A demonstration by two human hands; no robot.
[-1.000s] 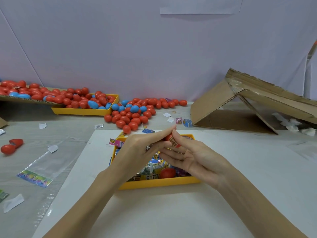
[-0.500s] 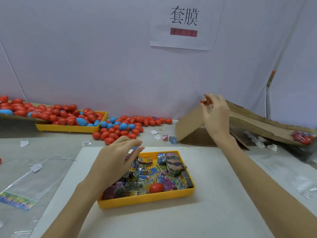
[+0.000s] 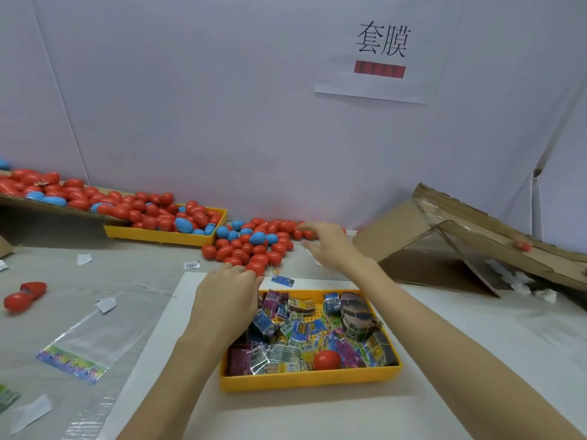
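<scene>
Spreading loose fingers beside egg pile, right hand; left hand over nearer of two trays, grip unclear.

A small packing workshop, apparently: heaps of red and blue plastic eggs covered the bench, yellow trays held printed wrappers, beneath a paper wall sign.

On the white paper sheet on the wall, upper right of the frame, we read two black characters, 套膜; the red bar beneath them carries print too blurred for us. The packets in the yellow tray, lower centre, show barcodes and lettering too small to read
</scene>
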